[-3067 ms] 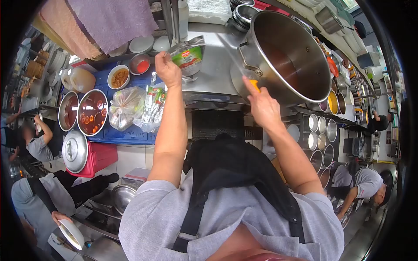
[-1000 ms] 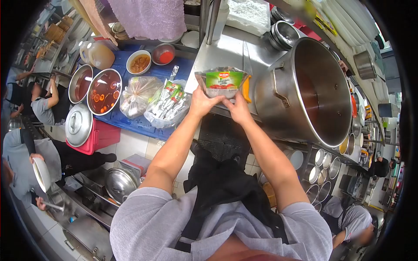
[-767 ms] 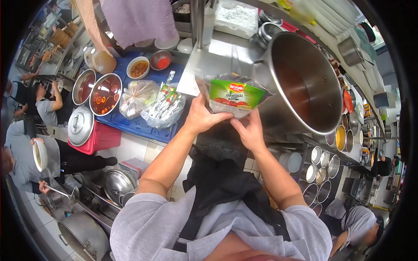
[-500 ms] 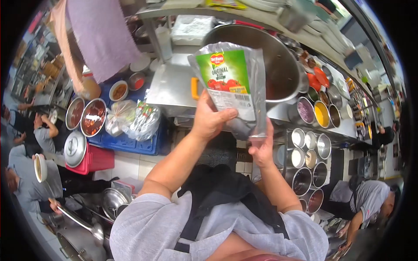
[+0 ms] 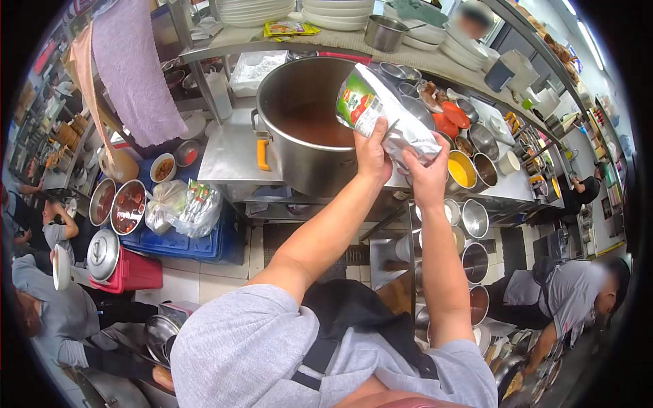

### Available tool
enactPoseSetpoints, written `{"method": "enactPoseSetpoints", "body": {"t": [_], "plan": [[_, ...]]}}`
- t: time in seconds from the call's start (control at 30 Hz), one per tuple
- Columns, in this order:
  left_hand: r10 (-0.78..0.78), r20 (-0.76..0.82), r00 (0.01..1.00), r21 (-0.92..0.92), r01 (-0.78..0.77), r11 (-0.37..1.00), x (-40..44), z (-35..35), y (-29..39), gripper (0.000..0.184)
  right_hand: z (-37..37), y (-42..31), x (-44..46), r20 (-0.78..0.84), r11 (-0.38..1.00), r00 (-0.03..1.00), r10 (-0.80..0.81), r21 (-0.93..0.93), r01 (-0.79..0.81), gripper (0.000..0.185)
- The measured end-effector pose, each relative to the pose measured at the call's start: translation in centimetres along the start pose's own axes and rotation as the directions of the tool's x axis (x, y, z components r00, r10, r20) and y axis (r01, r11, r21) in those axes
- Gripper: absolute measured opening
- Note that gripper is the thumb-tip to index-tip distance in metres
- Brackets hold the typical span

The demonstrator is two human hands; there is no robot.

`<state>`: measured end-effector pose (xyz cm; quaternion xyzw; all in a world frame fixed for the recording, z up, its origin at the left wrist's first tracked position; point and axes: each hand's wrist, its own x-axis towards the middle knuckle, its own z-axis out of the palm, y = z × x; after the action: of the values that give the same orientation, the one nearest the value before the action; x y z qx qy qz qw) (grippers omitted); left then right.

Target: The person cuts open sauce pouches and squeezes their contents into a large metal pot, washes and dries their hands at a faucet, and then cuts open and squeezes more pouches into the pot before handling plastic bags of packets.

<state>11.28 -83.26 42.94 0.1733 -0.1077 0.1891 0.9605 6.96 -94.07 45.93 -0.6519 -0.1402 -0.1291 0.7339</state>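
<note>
Both hands hold a silver pouch (image 5: 401, 126) with a green label showing tomatoes, tilted at the right rim of a big steel pot (image 5: 306, 151). My left hand (image 5: 372, 151) grips its lower middle, below the label. Around the silver end at the right, my right hand (image 5: 428, 175) is closed. Reddish-brown liquid (image 5: 309, 124) lies inside the pot. An orange handle (image 5: 262, 155) rests on the steel counter (image 5: 228, 153), left of the pot. Whether the pouch's upper end is cut open cannot be made out.
Bowls of food, one with yellow contents (image 5: 461, 170), line the counter at the right. A shelf (image 5: 245, 42) with plates runs above the pot. Bags (image 5: 197, 207) and bowls sit on a blue container (image 5: 228, 238). Co-workers (image 5: 571, 292) stand at both sides.
The pouch, earlier in my left hand alone, is now in both hands, carried rightward and tipped beside the pot's rim. My right hand has let go of the orange-handled knife. The view has turned right.
</note>
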Motion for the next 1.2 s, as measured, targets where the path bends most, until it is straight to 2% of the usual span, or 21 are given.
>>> {"method": "enactPoseSetpoints", "body": {"t": [0.17,0.23,0.33,0.43,0.5,0.57,0.67,0.7,0.77,0.8,0.83,0.93,0.97,1.0,1.03,1.07,1.1,1.13,1.17,1.2], "plan": [[-0.064,-0.126,0.99,-0.037,0.059,0.998,1.3,-0.3,0.1,0.046,0.6,-0.5,2.3,0.032,0.993,0.999,-0.038,-0.109,0.041,0.061],[-0.083,-0.174,0.981,-0.052,0.075,0.996,1.6,-0.1,0.5,0.044,1.2,-1.0,3.0,0.023,0.985,0.999,0.036,-0.171,-0.032,0.06],[-0.159,-0.217,0.963,-0.075,0.146,0.986,2.7,-0.8,0.3,0.044,2.1,-0.8,4.0,-0.016,0.978,0.999,0.052,-0.201,-0.054,0.058],[-0.214,-0.298,0.93,-0.068,0.203,0.977,3.4,-0.5,0.5,0.038,3.1,-0.9,5.3,-0.047,0.966,0.997,0.065,-0.249,-0.075,0.056],[-0.328,-0.408,0.852,-0.116,0.308,0.944,4.2,-0.4,0.7,0.034,3.6,-0.4,6.6,-0.05,0.947,0.991,0.121,-0.295,-0.131,0.055],[-0.326,-0.394,0.859,-0.09,0.317,0.944,4.9,-0.5,0.8,0.034,4.2,0.3,7.8,-0.078,0.957,0.991,0.112,-0.262,-0.129,0.051],[-0.431,-0.354,0.83,-0.05,0.443,0.895,6.1,-1.0,1.6,0.04,4.4,3.3,10.6,-0.113,0.89,0.991,0.071,-0.441,-0.114,0.047],[-0.434,-0.352,0.829,-0.05,0.446,0.894,6.7,-1.1,1.8,0.04,4.6,3.8,11.7,-0.116,0.89,0.991,0.07,-0.441,-0.115,0.047],[-0.433,-0.403,0.807,-0.098,0.432,0.897,7.3,-1.4,2.4,0.04,5.6,4.4,13.0,-0.072,0.798,0.996,0.058,-0.597,-0.09,0.045],[-0.455,-0.414,0.788,-0.099,0.458,0.883,7.5,-1.6,2.9,0.039,7.0,2.5,12.5,-0.083,0.804,0.987,0.14,-0.572,-0.162,0.044],[-0.454,-0.411,0.79,-0.097,0.458,0.884,7.6,-2.0,3.4,0.039,7.7,2.6,12.7,-0.083,0.806,0.987,0.137,-0.57,-0.16,0.044],[-0.505,-0.415,0.756,0.05,0.574,0.818,7.6,-2.9,5.5,0.038,8.7,3.4,14.7,0.01,0.639,0.988,0.152,-0.764,-0.091,0.046],[-0.499,-0.336,0.799,0.166,0.572,0.803,7.7,-4.2,6.2,0.041,8.9,4.3,15.5,0.009,0.639,0.989,0.15,-0.764,-0.09,0.046],[-0.487,-0.31,0.817,0.393,0.576,0.716,7.2,-4.0,8.0,0.046,9.1,5.0,16.0,0.063,0.552,0.996,0.058,-0.834,0.021,0.047],[-0.483,-0.282,0.829,0.595,0.546,0.59,6.3,-3.1,10.7,0.052,9.4,5.5,16.3,0.129,0.445,0.991,-0.024,-0.887,0.126,0.047],[-0.439,-0.164,0.884,0.832,0.363,0.42,5.5,-2.0,13.8,0.057,9.9,5.0,16.2,0.187,0.316,0.982,-0.003,-0.932,0.179,0.05],[-0.428,-0.031,0.903,0.968,0.134,0.212,4.5,-1.0,17.2,0.062,10.6,4.6,15.7,0.189,0.372,0.982,0.018,-0.913,0.169,0.052],[-0.408,0.094,0.908,0.984,-0.022,0.177,3.5,-0.6,20.2,0.062,11.3,4.4,15.6,0.23,0.335,0.972,0.054,-0.921,0.2,0.056],[-0.472,0.165,0.866,0.961,-0.034,0.274,1.5,2.0,23.8,0.056,11.9,4.1,15.1,0.232,0.336,0.97,0.072,-0.921,0.195,0.059],[-0.522,0.255,0.814,0.947,-0.101,0.305,0.6,3.2,26.7,0.051,12.0,4.2,14.7,0.287,0.336,0.955,0.077,-0.909,0.246,0.055]]}}
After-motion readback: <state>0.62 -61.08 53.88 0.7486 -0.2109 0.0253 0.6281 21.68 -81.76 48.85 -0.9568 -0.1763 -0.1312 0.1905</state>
